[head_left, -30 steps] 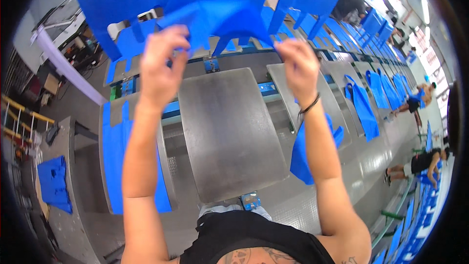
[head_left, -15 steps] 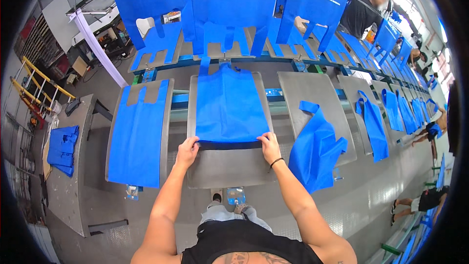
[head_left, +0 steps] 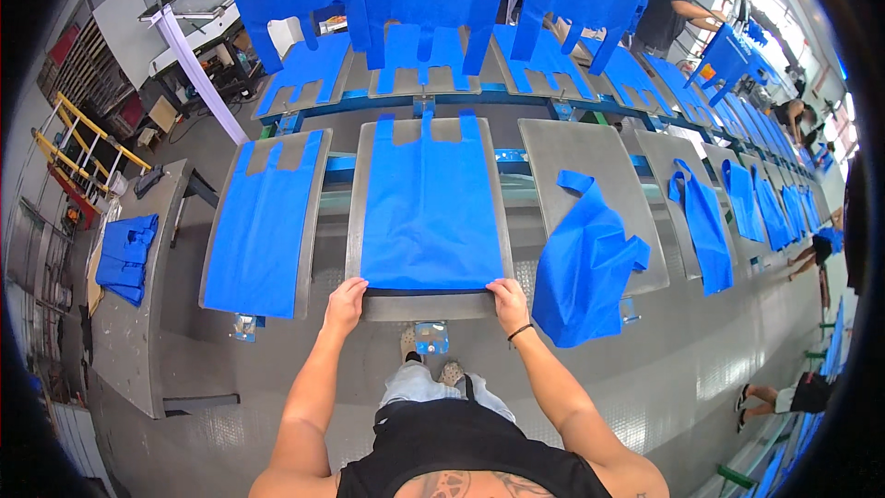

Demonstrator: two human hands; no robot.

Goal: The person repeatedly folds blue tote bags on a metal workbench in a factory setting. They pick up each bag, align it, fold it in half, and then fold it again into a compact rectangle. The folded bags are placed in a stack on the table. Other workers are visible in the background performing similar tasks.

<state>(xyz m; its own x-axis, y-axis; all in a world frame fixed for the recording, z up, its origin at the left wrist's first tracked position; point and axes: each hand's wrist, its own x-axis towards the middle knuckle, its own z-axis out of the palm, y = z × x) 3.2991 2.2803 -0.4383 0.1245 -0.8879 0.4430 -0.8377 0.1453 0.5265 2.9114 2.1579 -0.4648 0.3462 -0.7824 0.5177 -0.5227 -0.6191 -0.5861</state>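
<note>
On the middle metal plate (head_left: 430, 306) a blue bag (head_left: 431, 207) lies flat. The left hand (head_left: 345, 302) and right hand (head_left: 508, 301) pinch its bottom corners; smoothing seems underway. Next, the hem likely needs squaring. A crumpled bag (head_left: 585, 267) lies right.

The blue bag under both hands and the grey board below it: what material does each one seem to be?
The blue bag looks like thin matte non-woven fabric, possibly a plastic fibre: it lies flat, and a loose bag alongside drapes in soft folds. The grey board looks like bare metal, probably steel or aluminium: a dull sheen and thin, rigid edges. The left hand and right hand rest at the bag's lower corners.
</note>
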